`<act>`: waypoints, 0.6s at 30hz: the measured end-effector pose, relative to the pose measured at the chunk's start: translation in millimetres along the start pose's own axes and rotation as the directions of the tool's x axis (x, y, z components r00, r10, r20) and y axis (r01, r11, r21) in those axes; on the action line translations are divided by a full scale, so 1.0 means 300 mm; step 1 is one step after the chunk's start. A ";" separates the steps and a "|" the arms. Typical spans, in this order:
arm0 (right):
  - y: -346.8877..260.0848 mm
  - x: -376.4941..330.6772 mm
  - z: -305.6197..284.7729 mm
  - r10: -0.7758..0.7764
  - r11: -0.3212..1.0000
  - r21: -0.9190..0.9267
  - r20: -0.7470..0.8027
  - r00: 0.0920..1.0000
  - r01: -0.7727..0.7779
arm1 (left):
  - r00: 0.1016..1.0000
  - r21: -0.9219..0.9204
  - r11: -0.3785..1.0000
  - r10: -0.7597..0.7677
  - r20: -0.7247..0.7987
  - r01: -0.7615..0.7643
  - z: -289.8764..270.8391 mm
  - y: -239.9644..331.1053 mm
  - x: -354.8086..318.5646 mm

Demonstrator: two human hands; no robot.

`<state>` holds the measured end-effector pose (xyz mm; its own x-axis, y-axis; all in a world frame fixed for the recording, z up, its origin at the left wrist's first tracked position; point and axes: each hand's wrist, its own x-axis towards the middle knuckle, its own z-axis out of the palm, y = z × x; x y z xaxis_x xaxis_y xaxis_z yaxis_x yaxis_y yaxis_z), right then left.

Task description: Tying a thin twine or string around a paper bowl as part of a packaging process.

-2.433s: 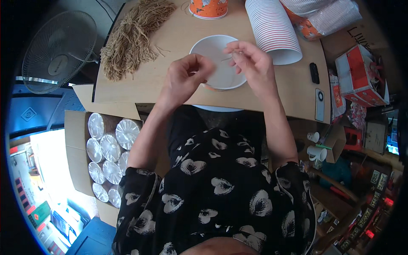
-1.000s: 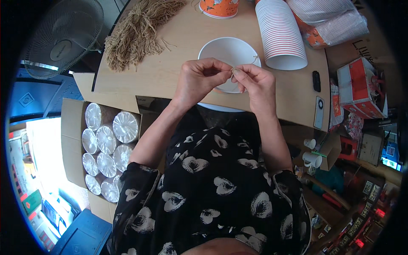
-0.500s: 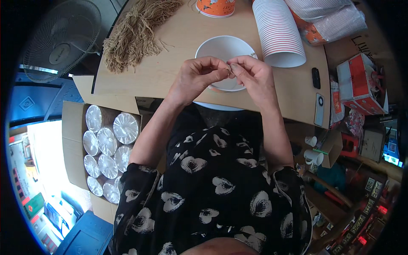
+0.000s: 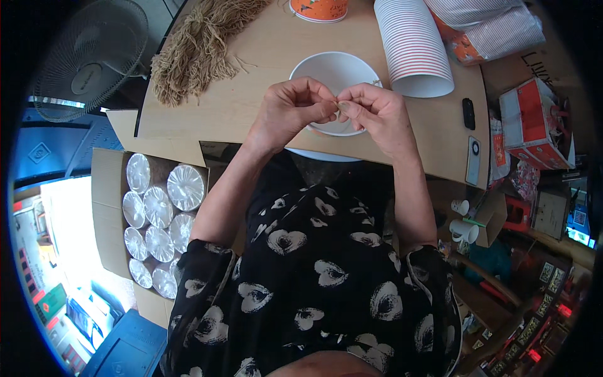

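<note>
Above a white paper bucket (image 4: 342,63), my left hand (image 4: 294,108) and my right hand (image 4: 378,116) meet fingertip to fingertip. Both pinch a small piece of tan string (image 4: 339,115), mostly hidden by the fingers. A bit of similar string (image 4: 377,82) shows at the bucket's right rim. The bucket rests on the table with its mouth toward me, partly covered by my hands. Farther left on the table lies a thick bundle of tan string (image 4: 204,53).
A stack of nested white paper buckets (image 4: 414,47) lies at the right, beside wrapped ones (image 4: 496,34). An orange printed bucket (image 4: 319,9) stands at the back. A black object (image 4: 468,114) and a phone-like object (image 4: 473,160) lie near the table's right edge. Left is a carton (image 4: 108,207) of wrapped stacks.
The hands remain pinched together over the bucket, with the right hand shifted slightly right and down. The fingertips have moved a little; the string is still between them.
</note>
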<state>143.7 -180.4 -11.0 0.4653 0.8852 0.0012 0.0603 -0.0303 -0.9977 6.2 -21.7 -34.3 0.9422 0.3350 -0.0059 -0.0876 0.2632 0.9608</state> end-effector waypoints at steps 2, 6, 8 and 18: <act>-0.010 0.001 0.001 -0.008 1.000 -0.027 0.004 1.000 0.008 | 1.000 0.019 1.000 -0.012 0.001 0.012 0.001 0.005 -0.002; -0.018 -0.001 0.000 0.028 0.998 -0.058 0.012 1.000 -0.027 | 1.000 -0.040 0.999 -0.012 -0.008 0.011 0.009 0.003 -0.005; -0.007 -0.001 -0.001 0.031 0.999 -0.027 0.021 0.999 -0.030 | 1.000 -0.061 0.998 -0.020 -0.011 0.020 0.008 0.000 -0.006; 0.011 0.002 -0.006 0.041 0.996 0.073 0.032 0.999 -0.044 | 0.992 -0.163 0.979 -0.127 -0.018 0.122 -0.005 0.001 -0.016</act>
<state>145.8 -180.7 -14.0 0.4388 0.8976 -0.0422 -0.0244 -0.0350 -0.9991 1.1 -22.0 -34.3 0.9398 0.3152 -0.1324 -0.0235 0.4460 0.8947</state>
